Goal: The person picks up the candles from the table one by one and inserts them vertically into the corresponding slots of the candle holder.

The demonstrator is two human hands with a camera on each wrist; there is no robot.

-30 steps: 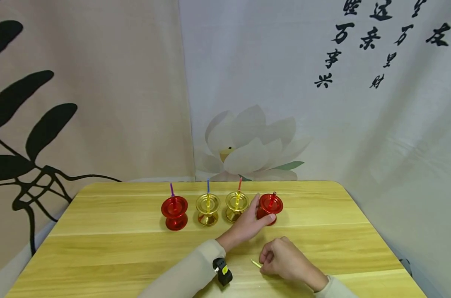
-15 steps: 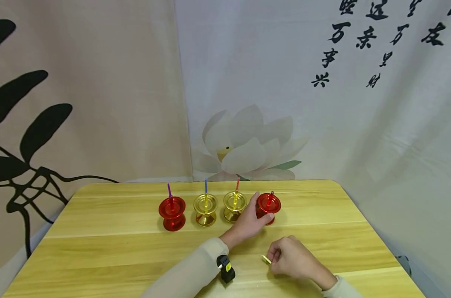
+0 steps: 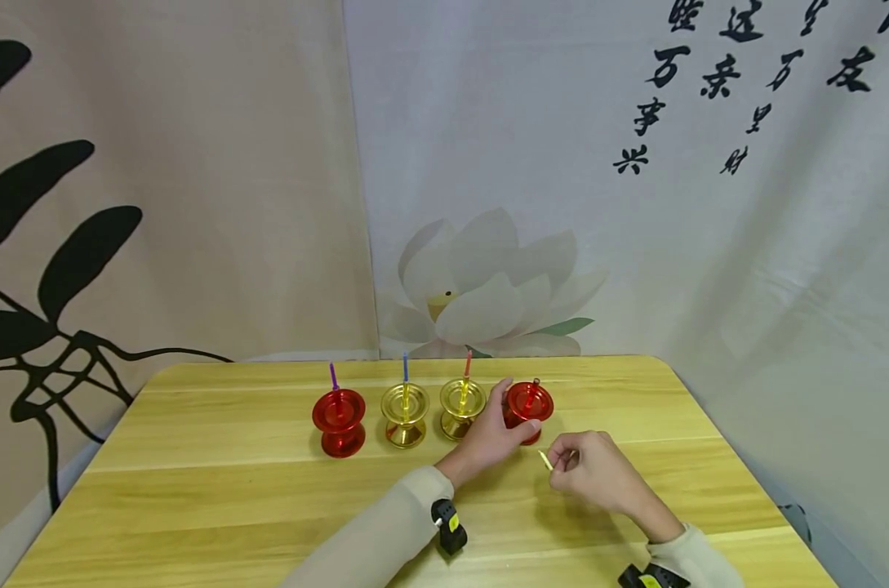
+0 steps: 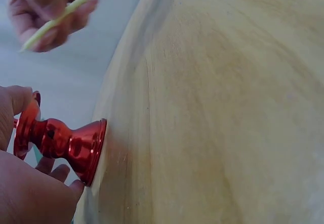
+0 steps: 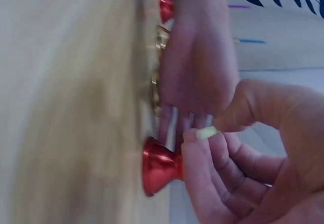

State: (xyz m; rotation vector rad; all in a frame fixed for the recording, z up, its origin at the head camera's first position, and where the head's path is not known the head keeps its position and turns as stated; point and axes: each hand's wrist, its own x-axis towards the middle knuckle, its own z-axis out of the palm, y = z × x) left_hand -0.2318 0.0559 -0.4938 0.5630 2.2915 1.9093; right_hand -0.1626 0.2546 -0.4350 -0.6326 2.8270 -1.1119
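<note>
My left hand (image 3: pixel 484 441) holds the rightmost red candle holder (image 3: pixel 530 400), thumb and fingers around it, as the left wrist view also shows. That metallic holder (image 4: pixel 66 140) stands upright on the table, a short peg or prong in its cup. My right hand (image 3: pixel 598 474) pinches a thin pale yellow candle (image 3: pixel 545 460) between thumb and fingers, above the table and just right of the left hand. The left wrist view shows the candle (image 4: pixel 55 23) slanted; in the right wrist view only one end of the candle (image 5: pixel 206 132) shows.
Left of the held one stand a gold candle holder (image 3: pixel 462 400) with a red candle, another gold holder (image 3: pixel 405 404) with a blue candle, and a red holder (image 3: pixel 339 412) with a purple candle. All are near the back of the wooden table (image 3: pixel 231 490), before a printed curtain (image 3: pixel 268 204).
My right hand has moved forward and right with the yellow candle, closer to the rightmost red holder. My left hand has kept its hold there. The view has shifted slightly.
</note>
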